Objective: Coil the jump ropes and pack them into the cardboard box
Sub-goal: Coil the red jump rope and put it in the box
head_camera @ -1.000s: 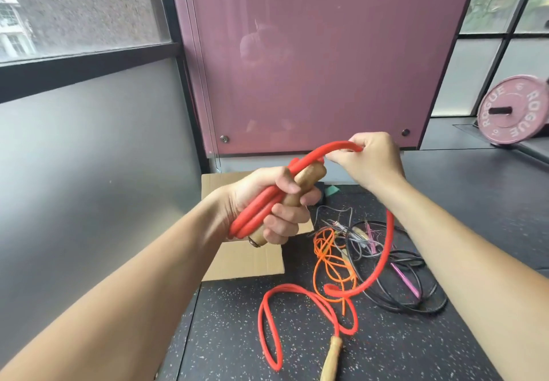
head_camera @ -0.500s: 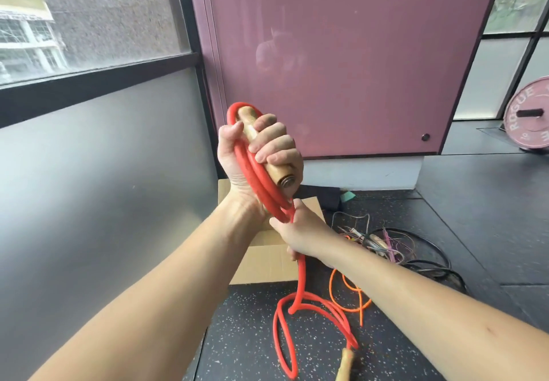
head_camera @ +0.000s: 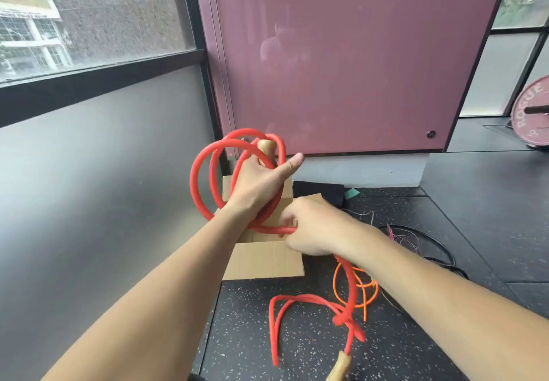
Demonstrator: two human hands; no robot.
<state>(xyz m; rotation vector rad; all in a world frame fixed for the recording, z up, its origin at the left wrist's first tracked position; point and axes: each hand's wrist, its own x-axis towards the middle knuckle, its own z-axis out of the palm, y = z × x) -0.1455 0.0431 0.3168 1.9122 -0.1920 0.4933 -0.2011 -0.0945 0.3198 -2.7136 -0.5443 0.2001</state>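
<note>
While the left hand (head_camera: pixel 261 186) clasps the wooden handle (head_camera: pixel 266 149), red jump rope (head_camera: pixel 198 178) loops ringing it above the cardboard box (head_camera: pixel 264 262), the right hand (head_camera: pixel 316 230), gripping the slack strand, should lay even, untwisted turns, the remainder lying on the floor (head_camera: pixel 243 321) off the box's near right corner.

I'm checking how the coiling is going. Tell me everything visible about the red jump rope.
The red jump rope is a thick, smooth, rubbery-looking cord with pale wooden handles at its ends. The left hand grips one handle roughly upright, several loose loops gathered round that hand. The right hand pinches the cord just below the loops. The rest trails to the speckled floor in slack bends, kinked near the second handle, which lies at the frame's bottom edge.
</note>
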